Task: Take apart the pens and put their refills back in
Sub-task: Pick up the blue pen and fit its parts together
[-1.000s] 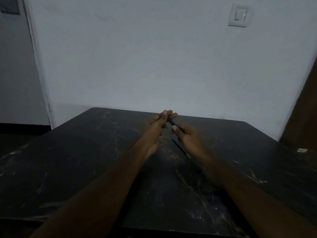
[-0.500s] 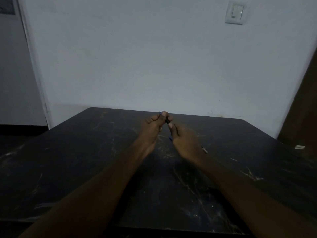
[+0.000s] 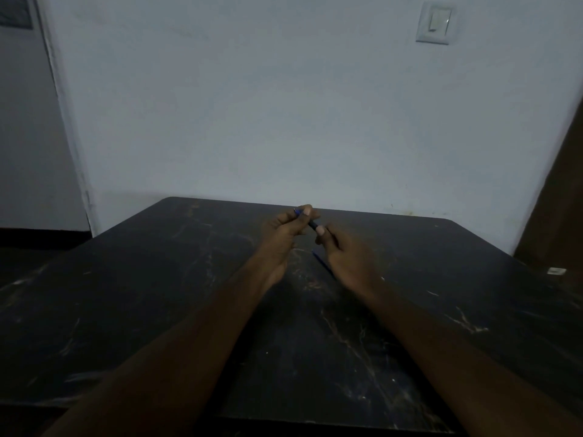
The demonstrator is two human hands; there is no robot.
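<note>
Both hands meet above the far middle of a dark scratched table. Between them runs a thin dark pen with a blue end showing past my left fingers. My left hand pinches the pen's far end. My right hand grips its near end with thumb and fingers. A second slim blue piece, a pen or a refill, lies on the table just below my right hand, partly hidden by it.
The table's far edge runs along a pale wall with a light switch at the upper right. A small white object lies past the table's right edge. A brown door or panel stands at the far right.
My hands have drawn slightly apart, so more of the dark pen shows between them than half a second ago. The camera has tilted a little.
</note>
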